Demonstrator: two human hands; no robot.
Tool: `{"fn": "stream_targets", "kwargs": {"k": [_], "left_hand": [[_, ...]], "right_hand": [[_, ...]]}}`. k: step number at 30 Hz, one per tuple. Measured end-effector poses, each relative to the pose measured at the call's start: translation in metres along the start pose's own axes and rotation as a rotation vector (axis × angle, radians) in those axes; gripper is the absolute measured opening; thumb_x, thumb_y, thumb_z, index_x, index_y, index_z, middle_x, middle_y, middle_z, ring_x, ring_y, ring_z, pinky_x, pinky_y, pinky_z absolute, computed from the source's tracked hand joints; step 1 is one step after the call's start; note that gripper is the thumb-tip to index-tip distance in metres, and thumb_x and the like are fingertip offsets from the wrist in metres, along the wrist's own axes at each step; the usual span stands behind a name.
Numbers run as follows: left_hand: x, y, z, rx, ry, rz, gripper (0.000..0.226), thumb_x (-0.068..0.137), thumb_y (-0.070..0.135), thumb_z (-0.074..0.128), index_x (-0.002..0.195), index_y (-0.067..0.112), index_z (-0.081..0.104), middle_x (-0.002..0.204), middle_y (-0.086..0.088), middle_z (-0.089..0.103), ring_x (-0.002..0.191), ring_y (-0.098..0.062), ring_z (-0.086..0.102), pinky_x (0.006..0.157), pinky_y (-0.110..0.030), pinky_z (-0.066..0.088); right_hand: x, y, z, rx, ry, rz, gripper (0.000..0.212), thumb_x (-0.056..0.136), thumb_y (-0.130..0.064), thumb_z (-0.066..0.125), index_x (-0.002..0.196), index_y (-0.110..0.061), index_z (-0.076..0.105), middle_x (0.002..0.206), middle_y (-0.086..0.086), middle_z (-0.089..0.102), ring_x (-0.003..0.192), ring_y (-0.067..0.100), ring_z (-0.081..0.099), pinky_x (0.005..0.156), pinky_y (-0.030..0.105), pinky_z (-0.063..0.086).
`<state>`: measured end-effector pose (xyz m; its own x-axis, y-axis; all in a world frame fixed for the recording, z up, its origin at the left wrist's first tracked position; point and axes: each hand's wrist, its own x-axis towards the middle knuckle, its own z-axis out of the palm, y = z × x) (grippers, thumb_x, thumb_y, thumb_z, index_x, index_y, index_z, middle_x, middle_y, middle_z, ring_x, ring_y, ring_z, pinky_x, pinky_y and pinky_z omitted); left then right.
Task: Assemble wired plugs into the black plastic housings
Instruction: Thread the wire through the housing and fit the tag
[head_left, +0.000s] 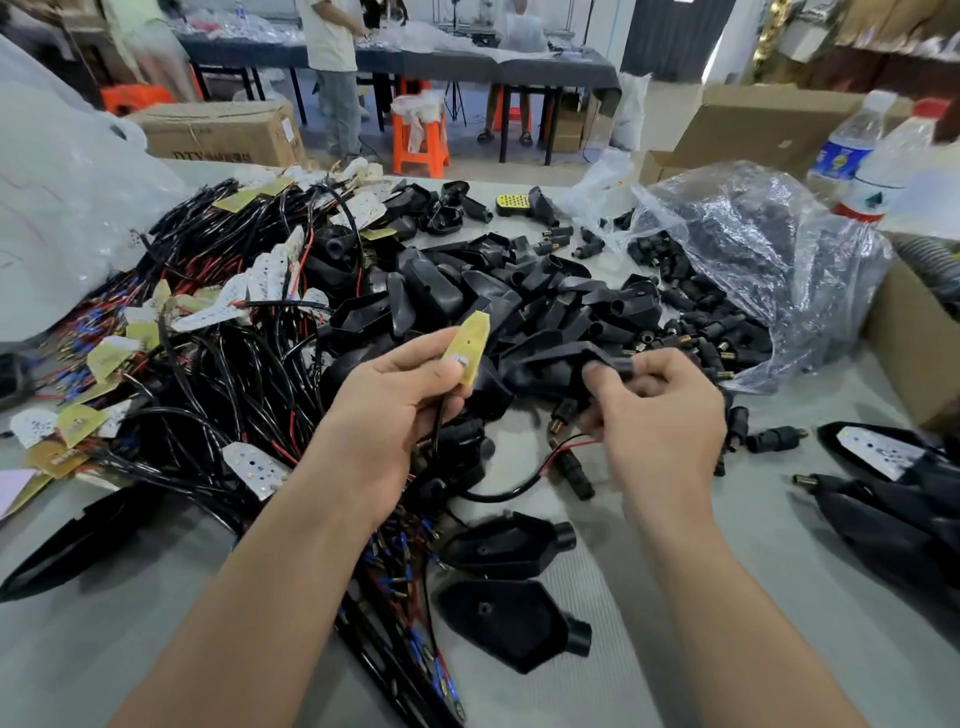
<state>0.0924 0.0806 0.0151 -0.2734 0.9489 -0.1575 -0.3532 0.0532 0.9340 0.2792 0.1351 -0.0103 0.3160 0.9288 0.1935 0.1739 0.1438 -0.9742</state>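
Head view: left hand (400, 387) pinches wired board (470, 345), right hand (660, 410) grips black housing (561, 359), seemingly aligning them for insertion.

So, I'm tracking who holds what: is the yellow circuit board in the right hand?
No, the left hand pinches the yellow circuit board, while the right hand grips a black housing.
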Motion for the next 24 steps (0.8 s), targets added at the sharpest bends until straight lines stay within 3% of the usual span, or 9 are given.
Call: {"fn": "stream_targets", "kwargs": {"k": [2, 6, 9, 11, 13, 15, 17, 19, 24], "left_hand": [[-0.003, -0.003, 0.004, 0.129, 0.059, 0.048, 0.024, 0.094, 0.005, 0.068, 0.098, 0.024, 0.082, 0.084, 0.002, 0.077, 0.073, -0.005, 0.068, 0.075, -0.02, 0.055], [-0.006, -0.009, 0.012, 0.073, 0.09, 0.099, 0.02, 0.093, -0.002, 0.067, 0.104, 0.013, 0.075, 0.083, -0.003, 0.078, 0.074, -0.008, 0.072, 0.07, -0.021, 0.056], [-0.007, -0.006, 0.012, -0.182, -0.032, 0.044, 0.021, 0.089, -0.004, 0.066, 0.102, 0.007, 0.078, 0.096, -0.008, 0.079, 0.087, -0.015, 0.076, 0.072, -0.023, 0.061], [-0.008, -0.005, 0.011, -0.304, -0.214, 0.0, 0.022, 0.08, 0.007, 0.074, 0.098, 0.016, 0.084, 0.112, -0.004, 0.078, 0.102, -0.013, 0.074, 0.088, -0.03, 0.061], [-0.009, -0.005, 0.011, -0.261, -0.296, 0.023, 0.025, 0.075, 0.015, 0.08, 0.098, 0.023, 0.085, 0.112, 0.002, 0.077, 0.101, -0.008, 0.071, 0.099, -0.029, 0.053], [-0.008, -0.007, 0.013, -0.174, -0.208, 0.074, 0.023, 0.072, 0.014, 0.083, 0.093, 0.024, 0.084, 0.097, 0.003, 0.078, 0.085, -0.007, 0.067, 0.09, -0.025, 0.05], [-0.008, -0.008, 0.015, -0.105, -0.056, 0.145, 0.022, 0.064, 0.018, 0.082, 0.086, 0.024, 0.085, 0.083, 0.003, 0.075, 0.068, -0.003, 0.064, 0.071, -0.018, 0.052], [-0.008, -0.008, 0.015, -0.032, 0.073, 0.211, 0.016, 0.068, 0.014, 0.084, 0.081, 0.024, 0.084, 0.077, 0.002, 0.075, 0.063, -0.002, 0.064, 0.061, -0.014, 0.051], [-0.009, -0.009, 0.018, -0.077, 0.134, 0.151, 0.009, 0.076, 0.009, 0.082, 0.077, 0.016, 0.076, 0.073, -0.007, 0.077, 0.064, -0.013, 0.073, 0.058, -0.021, 0.057]], "right_hand": [[0.001, -0.002, 0.001, 0.259, -0.064, 0.149, 0.015, 0.083, -0.015, 0.079, 0.083, -0.017, 0.064, 0.06, 0.002, 0.07, 0.059, 0.023, 0.073, 0.054, 0.03, 0.054], [-0.002, -0.01, 0.001, 0.536, -0.143, 0.276, 0.012, 0.09, -0.007, 0.076, 0.087, -0.006, 0.064, 0.067, 0.005, 0.072, 0.073, 0.028, 0.077, 0.061, 0.027, 0.059], [-0.009, -0.014, 0.002, 0.512, -0.145, 0.241, 0.013, 0.089, -0.009, 0.077, 0.084, -0.006, 0.066, 0.07, 0.01, 0.074, 0.068, 0.026, 0.076, 0.058, 0.026, 0.057], [-0.015, -0.018, 0.006, 0.451, -0.137, 0.163, 0.014, 0.087, -0.012, 0.079, 0.08, -0.007, 0.068, 0.071, 0.012, 0.075, 0.06, 0.023, 0.072, 0.055, 0.025, 0.054], [-0.021, -0.023, 0.01, 0.436, -0.15, 0.092, 0.015, 0.085, -0.014, 0.081, 0.075, -0.012, 0.07, 0.07, 0.011, 0.075, 0.056, 0.022, 0.071, 0.054, 0.023, 0.052], [-0.026, -0.027, 0.012, 0.431, -0.172, 0.023, 0.015, 0.083, -0.016, 0.082, 0.073, -0.015, 0.071, 0.069, 0.01, 0.075, 0.058, 0.023, 0.072, 0.056, 0.024, 0.053], [-0.029, -0.028, 0.012, 0.431, -0.218, -0.017, 0.013, 0.085, -0.015, 0.079, 0.075, -0.016, 0.071, 0.07, 0.01, 0.075, 0.063, 0.025, 0.074, 0.06, 0.026, 0.056], [-0.031, -0.027, 0.013, 0.441, -0.302, -0.029, 0.013, 0.088, -0.009, 0.075, 0.079, -0.018, 0.072, 0.073, 0.007, 0.076, 0.069, 0.022, 0.075, 0.064, 0.024, 0.056], [-0.04, -0.026, 0.02, 0.319, -0.572, -0.118, 0.03, 0.084, 0.004, 0.072, 0.104, -0.017, 0.072, 0.089, 0.0, 0.078, 0.084, 0.01, 0.074, 0.075, 0.019, 0.055]]}}
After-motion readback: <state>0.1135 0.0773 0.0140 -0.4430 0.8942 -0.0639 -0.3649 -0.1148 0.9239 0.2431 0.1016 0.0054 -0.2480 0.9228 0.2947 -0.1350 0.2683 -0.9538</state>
